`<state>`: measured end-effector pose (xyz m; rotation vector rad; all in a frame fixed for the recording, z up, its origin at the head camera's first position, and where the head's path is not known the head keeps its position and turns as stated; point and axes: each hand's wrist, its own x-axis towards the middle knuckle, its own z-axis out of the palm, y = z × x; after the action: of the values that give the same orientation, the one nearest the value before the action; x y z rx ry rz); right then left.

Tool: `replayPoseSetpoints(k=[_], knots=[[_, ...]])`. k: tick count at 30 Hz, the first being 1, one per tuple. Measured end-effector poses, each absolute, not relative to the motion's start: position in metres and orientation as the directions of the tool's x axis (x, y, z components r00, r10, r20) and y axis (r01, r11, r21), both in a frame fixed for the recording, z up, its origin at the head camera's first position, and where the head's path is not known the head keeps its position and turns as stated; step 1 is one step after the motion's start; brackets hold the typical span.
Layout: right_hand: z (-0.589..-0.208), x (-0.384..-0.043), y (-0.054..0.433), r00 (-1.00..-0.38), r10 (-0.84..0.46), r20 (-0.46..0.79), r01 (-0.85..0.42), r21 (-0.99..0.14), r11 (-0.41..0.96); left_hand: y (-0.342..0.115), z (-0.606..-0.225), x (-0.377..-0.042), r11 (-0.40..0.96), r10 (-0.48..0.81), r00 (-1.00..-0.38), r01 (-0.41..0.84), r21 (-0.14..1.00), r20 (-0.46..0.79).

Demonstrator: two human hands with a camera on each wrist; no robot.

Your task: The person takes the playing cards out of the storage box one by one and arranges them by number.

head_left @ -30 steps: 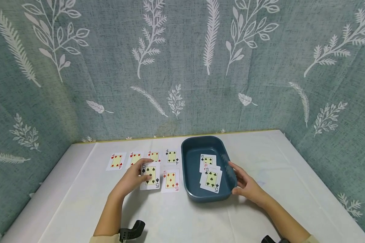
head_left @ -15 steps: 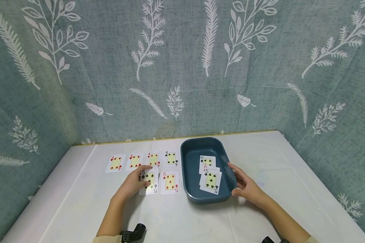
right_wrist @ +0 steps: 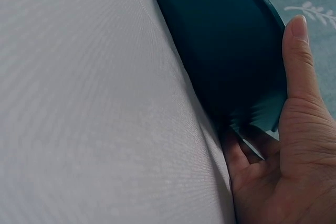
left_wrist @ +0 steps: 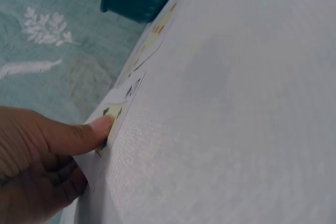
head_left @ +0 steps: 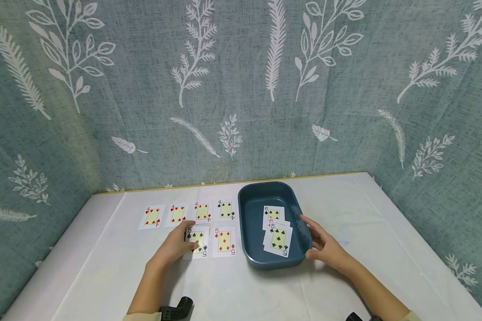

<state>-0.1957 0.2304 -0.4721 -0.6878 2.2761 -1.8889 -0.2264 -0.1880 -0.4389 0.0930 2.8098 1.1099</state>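
Note:
My left hand (head_left: 174,244) pinches a five of spades playing card (head_left: 199,241) by its left side, thumb (left_wrist: 99,131) on the printed face. The card lies low over the white table, level with the five of diamonds (head_left: 224,241) to its right. Curled fingers show behind the card's edge in the left wrist view. Against the right wall of a dark blue plastic tray (head_left: 247,240) rests my right hand (head_left: 328,246), its thumb and fingers relaxed along the outside. Inside the tray, a five of clubs (head_left: 279,240) overlaps a red six, with a black six (head_left: 274,212) behind.
Beyond the fives runs a row of fours: two fours of hearts (head_left: 151,217), a four of diamonds (head_left: 202,212) and a black four (head_left: 226,210). A cloth with leaf prints (head_left: 144,89) rises behind the table (head_left: 241,294) and on both sides.
My left hand has lowered the five of spades towards the table, leaving it beside the five of diamonds, still pinched. My right hand and the tray have stayed in place.

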Motion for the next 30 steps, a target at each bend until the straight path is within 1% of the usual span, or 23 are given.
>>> replayPoseSetpoints(k=[7,12,15,22,25,30], knots=[[-0.473,-0.195,0.230,-0.893,-0.404,0.200,-0.268,-0.956,0.120,-0.187,-0.440,-0.223,0.757,0.065,-0.997,0.020,0.653,-0.045],[-0.473,-0.194,0.230,-0.891,-0.407,0.199,-0.270,-0.955,0.125,-0.186,-0.438,-0.220,0.751,0.050,-0.999,0.028,0.660,-0.014],[-0.473,-0.194,0.230,-0.891,-0.408,0.199,-0.269,-0.956,0.121,-0.186,-0.433,-0.220,0.713,0.055,-0.998,0.054,0.699,0.020],[-0.473,-0.194,0.230,-0.891,-0.408,0.198,-0.267,-0.956,0.119,-0.178,-0.418,-0.223,0.547,0.065,-0.995,0.102,0.831,0.079],[-0.473,-0.195,0.230,-0.890,-0.408,0.204,-0.272,-0.956,0.115,-0.167,-0.410,-0.222,0.505,0.076,-0.992,0.122,0.855,0.097],[-0.473,-0.195,0.230,-0.889,-0.407,0.210,-0.277,-0.954,0.113,-0.144,-0.397,-0.219,0.475,0.124,-0.984,0.170,0.864,0.126]])
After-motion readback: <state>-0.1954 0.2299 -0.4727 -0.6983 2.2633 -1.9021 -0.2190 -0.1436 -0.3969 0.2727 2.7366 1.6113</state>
